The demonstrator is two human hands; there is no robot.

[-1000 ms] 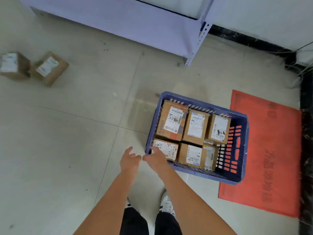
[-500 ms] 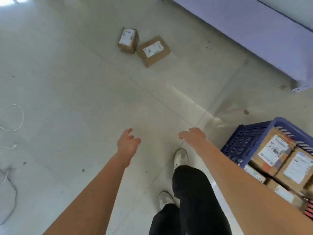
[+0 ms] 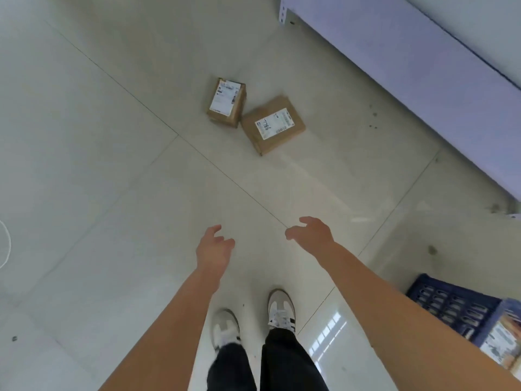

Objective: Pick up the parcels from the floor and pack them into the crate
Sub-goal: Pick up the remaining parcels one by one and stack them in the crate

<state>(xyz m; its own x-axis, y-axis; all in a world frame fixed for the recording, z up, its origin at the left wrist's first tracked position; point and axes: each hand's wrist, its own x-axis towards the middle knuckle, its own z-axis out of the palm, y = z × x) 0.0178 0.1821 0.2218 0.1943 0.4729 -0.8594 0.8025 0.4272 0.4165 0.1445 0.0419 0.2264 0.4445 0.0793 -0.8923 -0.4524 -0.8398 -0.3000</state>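
The flatter parcel (image 3: 273, 125) on the floor carries a white label with handwritten marks that look like "98L-" in black pen. The smaller parcel (image 3: 227, 102) beside it has a printed label, too small to read.

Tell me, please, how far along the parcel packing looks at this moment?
Partly done: the blue crate at the lower right edge already holds at least one labelled parcel. Nothing is in hand: the left hand and right hand are both empty, fingers loosely spread. Left to do: two cardboard parcels, the smaller box and the flatter box, lie touching on the floor ahead.
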